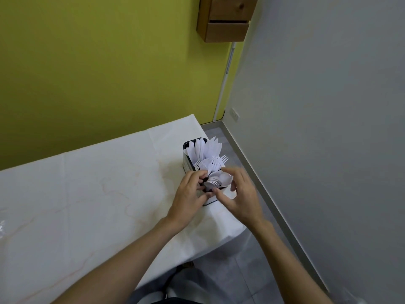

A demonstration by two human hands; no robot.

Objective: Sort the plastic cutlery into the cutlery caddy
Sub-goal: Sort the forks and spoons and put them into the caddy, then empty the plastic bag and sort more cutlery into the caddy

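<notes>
A dark-rimmed cutlery caddy (186, 159) stands near the right end of the white table (87, 194). White plastic knives (205, 149) fill its far section, forks (215, 163) the middle one, spoons (217, 181) the near one. My left hand (190, 194) is at the caddy's near left corner, its fingertips curled against the spoons. My right hand (241, 194) hovers at the near right side, fingers spread and curved around the spoon bunch, index finger over the forks. Whether either hand pinches a spoon is hidden.
The table's right edge (238, 229) drops off just beside the caddy, with grey floor and a grey wall beyond. A green wall runs behind the table. A wooden drawer box (225, 18) hangs high on the wall. The table surface stretches bare to the left.
</notes>
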